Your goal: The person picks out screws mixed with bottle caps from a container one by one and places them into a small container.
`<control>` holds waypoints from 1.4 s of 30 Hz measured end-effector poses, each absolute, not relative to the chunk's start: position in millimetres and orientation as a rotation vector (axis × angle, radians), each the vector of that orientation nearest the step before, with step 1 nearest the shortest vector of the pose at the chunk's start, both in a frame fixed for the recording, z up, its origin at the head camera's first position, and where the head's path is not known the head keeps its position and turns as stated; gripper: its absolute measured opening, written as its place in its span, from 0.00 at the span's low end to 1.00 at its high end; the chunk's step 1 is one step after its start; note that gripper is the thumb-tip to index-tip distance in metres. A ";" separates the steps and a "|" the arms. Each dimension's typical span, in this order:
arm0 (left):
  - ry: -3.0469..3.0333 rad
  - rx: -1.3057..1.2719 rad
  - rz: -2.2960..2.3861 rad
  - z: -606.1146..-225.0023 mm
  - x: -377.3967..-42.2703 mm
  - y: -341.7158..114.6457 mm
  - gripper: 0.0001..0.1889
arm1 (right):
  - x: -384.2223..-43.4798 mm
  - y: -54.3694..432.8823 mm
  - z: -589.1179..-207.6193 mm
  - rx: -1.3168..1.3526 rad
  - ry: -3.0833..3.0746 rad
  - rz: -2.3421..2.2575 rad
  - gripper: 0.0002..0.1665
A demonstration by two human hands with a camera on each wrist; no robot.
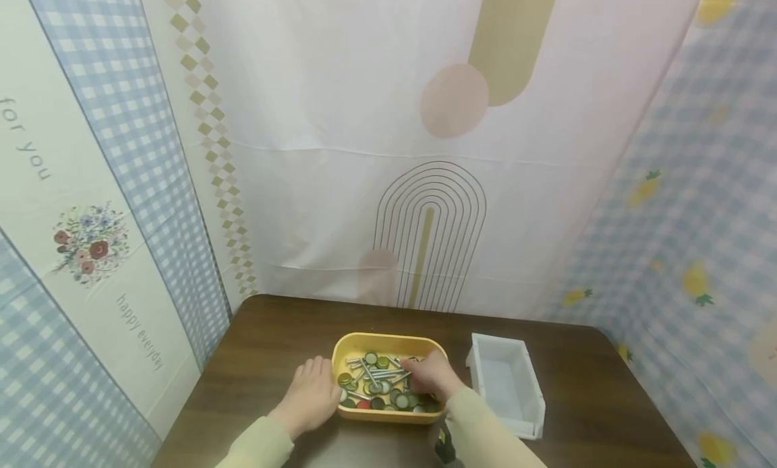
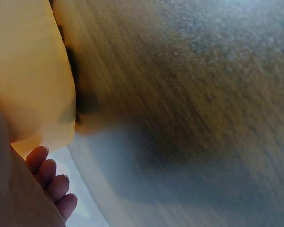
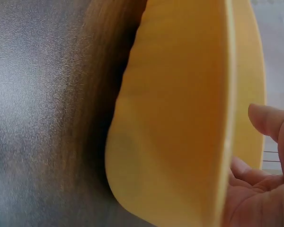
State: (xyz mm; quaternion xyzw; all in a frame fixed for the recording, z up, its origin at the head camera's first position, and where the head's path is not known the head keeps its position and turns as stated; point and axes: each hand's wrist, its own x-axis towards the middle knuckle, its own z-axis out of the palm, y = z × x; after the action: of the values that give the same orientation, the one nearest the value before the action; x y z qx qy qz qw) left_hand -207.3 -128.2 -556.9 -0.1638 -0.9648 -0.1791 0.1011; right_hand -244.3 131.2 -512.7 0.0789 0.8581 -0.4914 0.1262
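Observation:
A yellow plastic tub [image 1: 388, 417] stands on the table in the head view. Inside it lie long silver metal screws or nails [image 1: 384, 373] mixed with several round bottle caps [image 1: 403, 401], mostly green and gold, one red. My left hand [image 1: 312, 394] rests against the tub's left end with its fingers extended; the left wrist view shows the fingertips beside the tub wall. Over the right end reaches my right hand [image 1: 434, 375], its fingers down among the contents. In the right wrist view its thumb stands apart from the bent fingers, partly hidden behind the rim, with nothing visible between.
To the right of the tub is a white plastic bin [image 1: 506, 387]. A small dark and yellow object [image 1: 445, 446] shows partly beside the right sleeve. The brown wooden table [image 1: 279, 319] ends at a hung white cloth [image 1: 315, 218], with checked cloths at both sides.

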 end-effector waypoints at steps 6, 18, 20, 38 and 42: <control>-2.880 -0.472 -0.527 -560.3 -210.0 -127.6 0.12 | -246.4 128.8 -521.8 0.193 2.573 -1.412 0.14; -2.854 -0.482 -0.521 -561.7 -211.0 -128.9 0.11 | -249.9 120.5 -526.0 0.209 2.803 -1.121 0.22; -2.845 -0.486 -0.519 -562.6 -211.2 -129.3 0.11 | -250.3 120.2 -528.0 0.238 2.786 -1.141 0.22; -2.897 -0.459 -0.513 -555.5 -208.2 -127.1 0.10 | -249.4 120.7 -532.5 0.200 2.588 -1.502 0.18; -2.898 -0.453 -0.527 -553.1 -207.3 -126.6 0.09 | -249.8 122.9 -528.5 0.131 2.571 -1.533 0.16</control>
State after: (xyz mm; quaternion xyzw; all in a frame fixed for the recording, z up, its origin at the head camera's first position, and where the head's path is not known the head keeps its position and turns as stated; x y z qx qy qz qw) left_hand -207.3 -126.6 -553.1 -0.1514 -0.9693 -0.1763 0.0805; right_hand -249.8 122.9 -528.5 0.0435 0.8558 -0.5104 0.0727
